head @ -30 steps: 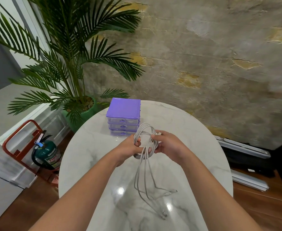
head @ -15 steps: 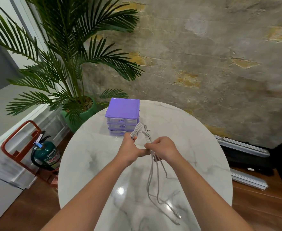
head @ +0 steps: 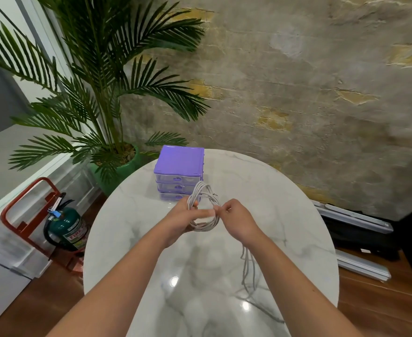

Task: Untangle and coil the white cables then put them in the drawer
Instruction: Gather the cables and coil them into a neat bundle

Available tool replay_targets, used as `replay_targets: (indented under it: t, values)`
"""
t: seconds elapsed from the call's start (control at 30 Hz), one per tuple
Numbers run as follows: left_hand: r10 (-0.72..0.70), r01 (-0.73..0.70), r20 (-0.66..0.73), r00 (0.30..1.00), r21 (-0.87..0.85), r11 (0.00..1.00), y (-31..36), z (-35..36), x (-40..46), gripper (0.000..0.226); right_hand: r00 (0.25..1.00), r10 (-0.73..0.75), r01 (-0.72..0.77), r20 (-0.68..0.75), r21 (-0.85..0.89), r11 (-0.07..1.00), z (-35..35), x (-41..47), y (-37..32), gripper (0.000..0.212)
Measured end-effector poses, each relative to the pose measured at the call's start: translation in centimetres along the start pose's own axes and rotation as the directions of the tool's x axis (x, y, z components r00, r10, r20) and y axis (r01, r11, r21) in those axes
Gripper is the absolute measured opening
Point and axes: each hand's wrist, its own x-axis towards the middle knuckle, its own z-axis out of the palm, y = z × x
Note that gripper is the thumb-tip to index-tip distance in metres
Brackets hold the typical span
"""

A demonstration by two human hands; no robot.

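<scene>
Between both hands' fingers, left hand point(head: 180, 220) grips the coiled white cables point(head: 203, 207), right hand point(head: 236, 221) pinches the trailing strands; coiling under way, next wrap needs slack fed.

Two hands are in view, the left hand point(head: 183, 218) and the right hand point(head: 236, 221), and between them one bundle of white cables point(head: 203, 206) – how many separate cables make it up cannot be told, though several strands hang below the right wrist. One purple drawer unit point(head: 179, 171) stands on the one round marble table point(head: 285, 215), and it shows three drawers stacked one above another. Off the table there is one potted palm point(head: 107, 93) in one green pot point(head: 129, 164), one green fire extinguisher point(head: 66, 227) in one red stand point(head: 25, 203), and two long pale panels point(head: 360, 263) lying on the floor at the right.
</scene>
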Motion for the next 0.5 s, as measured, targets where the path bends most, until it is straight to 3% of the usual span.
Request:
replay_targets:
  t: [0.03,0.13,0.27,0.37,0.5]
  values:
    - [-0.032,0.034,0.026,0.999,-0.074,0.997,0.1,-0.4,0.2,0.025,1.0,-0.011,0.011,-0.019,-0.01,1.0,0.0,-0.2,0.1,0.025]
    - [-0.112,0.117,0.045,0.993,-0.143,0.983,0.9,-1.3,0.5,0.055,0.997,-0.05,0.045,-0.057,-0.085,0.995,0.1,-0.4,0.0,0.022]
    - [-0.175,0.175,0.016,0.984,-0.218,0.96,2.6,-0.5,0.4,0.049,0.987,-0.122,0.098,-0.103,-0.208,0.973,0.3,-0.8,-0.4,0.021]
    - [-0.205,0.156,-0.13,0.97,-0.312,0.937,3.2,0.8,0.6,0.047,0.978,-0.164,0.132,-0.131,-0.221,0.966,0.5,-1.2,-0.7,0.021]
    - [-0.081,0.031,-0.386,0.919,-0.134,0.991,2.3,1.9,1.1,0.058,0.971,-0.194,0.166,-0.139,-0.191,0.967,1.4,-2.1,-1.0,0.028]
